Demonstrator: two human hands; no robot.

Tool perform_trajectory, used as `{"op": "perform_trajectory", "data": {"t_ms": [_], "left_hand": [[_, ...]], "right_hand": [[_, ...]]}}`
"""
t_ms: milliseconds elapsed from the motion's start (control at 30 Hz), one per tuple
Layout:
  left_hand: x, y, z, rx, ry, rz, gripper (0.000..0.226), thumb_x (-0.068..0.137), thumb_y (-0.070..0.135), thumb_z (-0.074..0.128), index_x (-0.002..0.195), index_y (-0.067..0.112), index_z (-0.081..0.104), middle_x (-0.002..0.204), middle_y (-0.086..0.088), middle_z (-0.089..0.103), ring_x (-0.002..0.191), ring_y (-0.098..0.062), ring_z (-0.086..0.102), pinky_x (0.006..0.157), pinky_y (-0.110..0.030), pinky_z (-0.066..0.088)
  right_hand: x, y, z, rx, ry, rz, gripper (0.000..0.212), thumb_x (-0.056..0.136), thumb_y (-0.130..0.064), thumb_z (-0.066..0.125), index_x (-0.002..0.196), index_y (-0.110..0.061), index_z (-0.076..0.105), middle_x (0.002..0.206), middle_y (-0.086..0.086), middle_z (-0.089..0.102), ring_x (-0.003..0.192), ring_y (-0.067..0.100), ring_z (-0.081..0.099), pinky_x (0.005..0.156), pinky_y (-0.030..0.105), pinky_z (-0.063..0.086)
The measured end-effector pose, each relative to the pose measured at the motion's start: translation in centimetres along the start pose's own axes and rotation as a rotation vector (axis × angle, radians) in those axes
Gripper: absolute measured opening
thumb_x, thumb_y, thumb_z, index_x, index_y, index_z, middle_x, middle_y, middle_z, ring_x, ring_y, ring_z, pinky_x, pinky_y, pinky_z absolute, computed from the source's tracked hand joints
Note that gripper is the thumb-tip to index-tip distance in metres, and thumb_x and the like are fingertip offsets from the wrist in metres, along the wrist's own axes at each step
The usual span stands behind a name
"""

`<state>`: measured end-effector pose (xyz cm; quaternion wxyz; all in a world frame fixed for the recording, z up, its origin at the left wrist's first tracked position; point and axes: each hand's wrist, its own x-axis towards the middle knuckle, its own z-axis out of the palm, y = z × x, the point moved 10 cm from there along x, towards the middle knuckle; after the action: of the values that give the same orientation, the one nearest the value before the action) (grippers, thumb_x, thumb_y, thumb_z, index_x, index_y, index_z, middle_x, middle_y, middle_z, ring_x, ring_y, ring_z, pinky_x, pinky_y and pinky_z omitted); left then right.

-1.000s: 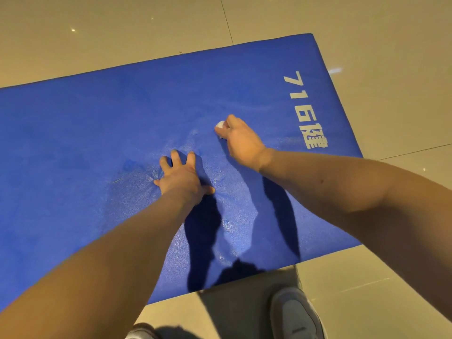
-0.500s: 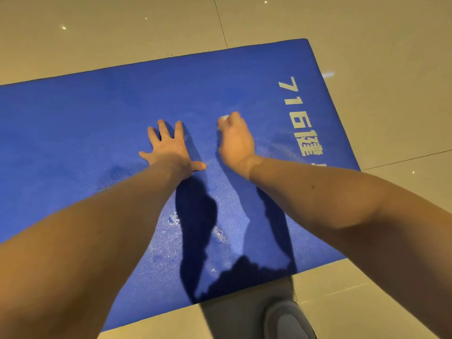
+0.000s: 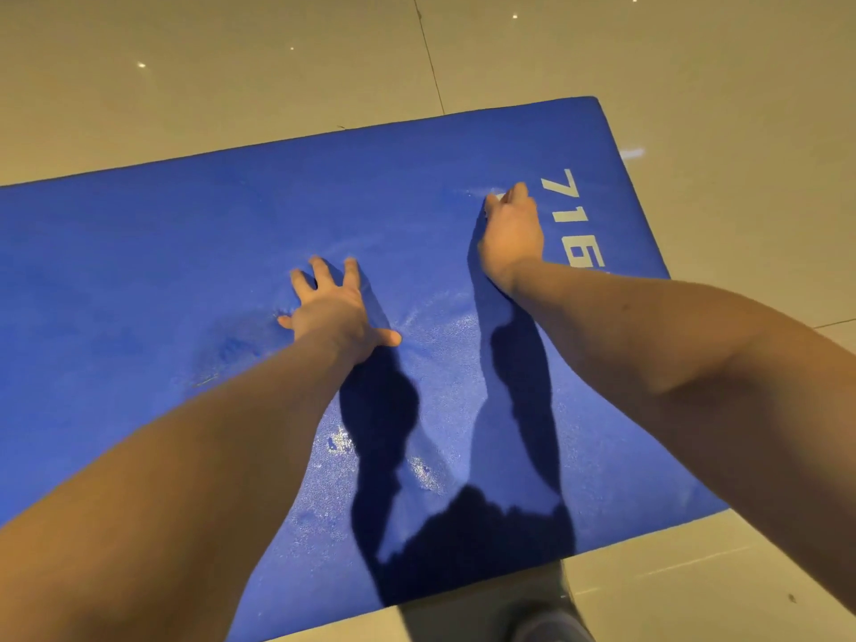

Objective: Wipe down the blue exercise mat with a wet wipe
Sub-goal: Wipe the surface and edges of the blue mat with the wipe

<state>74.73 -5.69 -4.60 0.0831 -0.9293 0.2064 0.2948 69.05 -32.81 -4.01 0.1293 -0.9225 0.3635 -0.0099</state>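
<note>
Blue exercise mat [image 3: 185, 271] lies flat on a beige tiled floor [image 3: 231, 62]. Its long axis runs left to right and the right short end is in view. The left end runs out of frame.

White print "716" [image 3: 572, 215] sits just right of the right hand's fingers [image 3: 519, 193]. The line of digits runs along the short end, from the far edge toward the near edge. Further characters follow the 6, but the right forearm covers them; unreadable.

Left hand [image 3: 336, 312]: palm down on the mat, fingers [image 3: 352, 271] straight and spread, thumb out to the right, gripping nothing. The mat dimples just left of these fingers.

Right hand [image 3: 509, 234]: knuckles up, fingers curled down onto the mat. A white sliver of wet wipe [image 3: 496, 196] shows at the fingertips, the rest hidden under the hand. A pale damp streak runs left of those fingertips.

Wet sheen [image 3: 426, 474] speckles the mat nearer than both hands, between the arm shadows.
</note>
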Motion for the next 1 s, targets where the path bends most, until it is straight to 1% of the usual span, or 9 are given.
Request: {"op": "perform_trajectory", "data": {"t_ms": [133,233,367,500,633,733,800,867,1000], "left_hand": [[0.1,0.1,0.0,-0.009,0.005,-0.004,0.133,0.064,0.077,0.076,0.16,0.034,-0.004,0.166,-0.005,-0.011,0.152,-0.039,-0.007,0.106,-0.07,0.036],[0.1,0.0,-0.1,-0.024,0.004,-0.014,0.133,0.064,0.076,0.078,0.16,0.035,-0.005,0.166,-0.004,-0.013,0.152,-0.037,-0.01,0.106,-0.069,0.036],[0.0,-0.1,-0.3,-0.038,0.004,-0.01,0.133,0.064,0.074,0.079,0.16,0.036,-0.004,0.166,-0.002,-0.013,0.152,-0.036,-0.01,0.105,-0.069,0.038],[0.2,-0.1,-0.4,-0.072,0.002,-0.02,0.134,0.061,0.071,0.083,0.159,0.037,-0.001,0.165,-0.002,-0.012,0.152,-0.035,-0.01,0.106,-0.07,0.036],[0.2,0.1,-0.2,-0.079,-0.008,-0.018,0.135,0.061,0.07,0.084,0.16,0.036,-0.001,0.165,-0.003,-0.012,0.152,-0.036,-0.011,0.107,-0.072,0.034],[0.4,0.1,-0.2,-0.074,-0.01,-0.021,0.135,0.061,0.069,0.084,0.16,0.036,-0.002,0.165,-0.004,-0.013,0.152,-0.036,-0.012,0.107,-0.073,0.032],[0.4,0.2,-0.2,-0.078,-0.018,-0.021,0.136,0.061,0.069,0.084,0.16,0.035,-0.002,0.165,-0.004,-0.014,0.152,-0.036,-0.013,0.107,-0.073,0.032],[0.5,0.2,-0.2,-0.079,-0.022,-0.025,0.137,0.061,0.068,0.085,0.16,0.035,-0.003,0.165,-0.003,-0.015,0.152,-0.036,-0.013,0.107,-0.073,0.032],[0.5,0.2,-0.3,-0.076,-0.021,-0.032,0.138,0.06,0.07,0.084,0.16,0.036,-0.004,0.165,-0.003,-0.015,0.152,-0.035,-0.014,0.106,-0.073,0.033]], "right_hand": [[-0.7,-3.3,0.5,0.168,0.021,0.036,0.022,0.089,-0.001,0.049,0.11,-0.005,0.057,0.121,0.021,0.047,0.102,0.03,0.045,0.08,0.03,0.034],[-3.7,-10.4,2.0,0.222,-0.066,-0.28,0.021,0.074,0.008,0.054,0.08,-0.012,0.049,0.097,0.012,0.045,0.085,0.025,0.04,0.062,0.021,0.024],[-5.2,-13.6,2.7,0.163,-0.126,-0.509,0.032,0.089,0.001,0.054,0.121,-0.004,0.059,0.121,0.017,0.049,0.106,0.031,0.045,0.084,0.036,0.038],[-0.2,-8.3,1.2,0.071,-0.044,-0.377,0.03,0.091,0.003,0.046,0.118,-0.003,0.06,0.116,0.017,0.047,0.093,0.024,0.037,0.076,0.032,0.034],[3.9,-1.7,-0.2,-0.092,0.018,-0.133,0.033,0.086,0.005,0.044,0.115,-0.007,0.056,0.114,0.015,0.047,0.102,0.03,0.046,0.075,0.031,0.039],[3.3,-1.6,-0.6,0.132,-0.003,-0.01,0.024,0.088,-0.005,0.041,0.104,-0.014,0.056,0.098,0.009,0.049,0.092,0.023,0.046,0.074,0.029,0.031],[2.5,-3.5,1.0,0.187,-0.086,-0.043,0.027,0.082,-0.006,0.034,0.094,-0.02,0.054,0.088,0.003,0.045,0.08,0.018,0.041,0.074,0.03,0.028],[1.7,-6.6,0.5,0.234,0.036,-0.059,0.028,0.08,-0.001,0.034,0.096,-0.019,0.048,0.094,0.005,0.041,0.082,0.019,0.034,0.076,0.031,0.031],[-2.3,-14.1,3.1,0.188,-0.097,-0.434,0.022,0.082,0.006,0.053,0.1,-0.004,0.059,0.108,0.016,0.05,0.087,0.022,0.032,0.071,0.031,0.031]]}}
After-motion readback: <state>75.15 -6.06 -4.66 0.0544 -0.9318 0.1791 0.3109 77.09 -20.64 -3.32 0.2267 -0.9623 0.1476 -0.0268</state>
